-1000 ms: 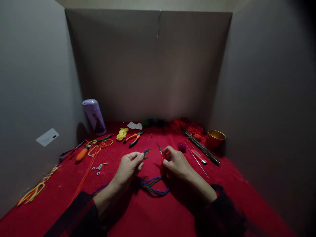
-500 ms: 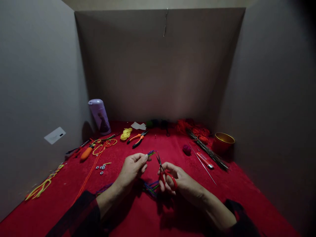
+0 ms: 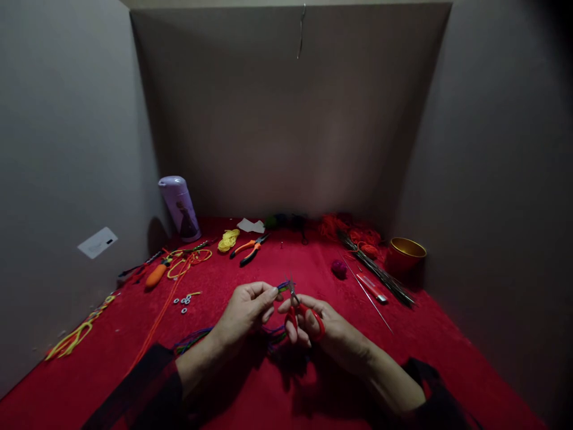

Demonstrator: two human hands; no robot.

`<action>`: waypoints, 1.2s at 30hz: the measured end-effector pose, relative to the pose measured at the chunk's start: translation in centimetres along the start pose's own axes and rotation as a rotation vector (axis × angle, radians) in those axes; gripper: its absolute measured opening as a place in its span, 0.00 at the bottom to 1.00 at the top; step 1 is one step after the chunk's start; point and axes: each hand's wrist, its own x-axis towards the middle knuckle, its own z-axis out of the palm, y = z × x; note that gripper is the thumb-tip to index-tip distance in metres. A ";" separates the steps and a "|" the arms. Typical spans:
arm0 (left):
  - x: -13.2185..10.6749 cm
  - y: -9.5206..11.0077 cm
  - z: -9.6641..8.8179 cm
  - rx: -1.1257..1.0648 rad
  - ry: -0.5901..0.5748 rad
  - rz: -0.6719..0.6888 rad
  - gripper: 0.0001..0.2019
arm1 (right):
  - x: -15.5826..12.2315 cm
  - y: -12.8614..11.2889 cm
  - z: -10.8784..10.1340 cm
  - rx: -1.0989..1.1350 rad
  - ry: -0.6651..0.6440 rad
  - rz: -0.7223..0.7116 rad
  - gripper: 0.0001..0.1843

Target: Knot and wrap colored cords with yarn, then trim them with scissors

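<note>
My left hand (image 3: 246, 310) pinches a small bundle of blue and green cords (image 3: 283, 287) between thumb and fingers, their ends poking out to the right. In my right hand (image 3: 322, 325) is a pair of red-handled scissors (image 3: 293, 292), thumb and fingers in the loops. The blades point up and meet the cord ends; whether they are fully closed is too small to tell. More of the blue, purple and green cord (image 3: 192, 339) hangs below and behind my hands, partly hidden by my left wrist.
Orange-handled pliers (image 3: 250, 248), yellow yarn (image 3: 228, 240) and a purple bottle (image 3: 179, 209) stand or lie at the back left. Several metal rings (image 3: 184, 301) lie left. To the right are a purple yarn ball (image 3: 339, 269), a red utility knife (image 3: 371, 288), thin wires (image 3: 378, 269) and a bowl (image 3: 405, 255).
My left hand has moved slightly right with the cord ends, so they now meet the scissor blades. The blades, spread apart before, are closer together.
</note>
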 end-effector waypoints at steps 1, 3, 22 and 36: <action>0.0 0.0 0.0 0.006 -0.004 0.000 0.18 | 0.0 0.0 0.0 0.001 0.007 -0.011 0.30; -0.1 0.0 0.1 0.013 -0.012 0.002 0.17 | 0.0 -0.1 0.0 0.001 0.015 -0.023 0.30; -0.1 0.0 0.1 0.094 -0.005 0.098 0.16 | 0.1 -0.4 0.6 0.195 0.138 0.063 0.22; -0.1 0.3 0.2 0.051 0.009 0.084 0.16 | 0.1 -0.3 0.6 0.159 0.168 0.043 0.22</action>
